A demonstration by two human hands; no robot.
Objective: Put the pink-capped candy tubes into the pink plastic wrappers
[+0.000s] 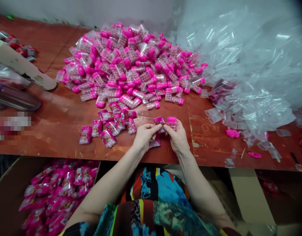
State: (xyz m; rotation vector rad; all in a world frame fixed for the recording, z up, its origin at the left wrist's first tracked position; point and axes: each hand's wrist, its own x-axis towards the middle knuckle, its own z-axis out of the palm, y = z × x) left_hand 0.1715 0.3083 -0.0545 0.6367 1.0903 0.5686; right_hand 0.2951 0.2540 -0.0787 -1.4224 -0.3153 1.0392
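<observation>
My left hand (144, 135) pinches the left edge of a small pink printed packet (159, 120) between thumb and finger. On the other side, my right hand (177, 137) pinches the same packet. A small clear bottle with a pink cap (172, 120) is also held against the fingers of my right hand. Below the hands, a second pink packet (156, 143) shows in part on the table. To the left lies a loose group of filled pink packets (119, 120). Behind my hands rises a heap of pink-capped clear bottles (131, 65) holding small pink balls.
Clear plastic bags (251, 59) and loose clear bottles lie at right, with a pink cap (254, 155) near the edge of the red table (55, 137). A box (8, 183) of pink packets stands below left. A white cylinder (23, 65) and dark bottle (18, 96) are at left.
</observation>
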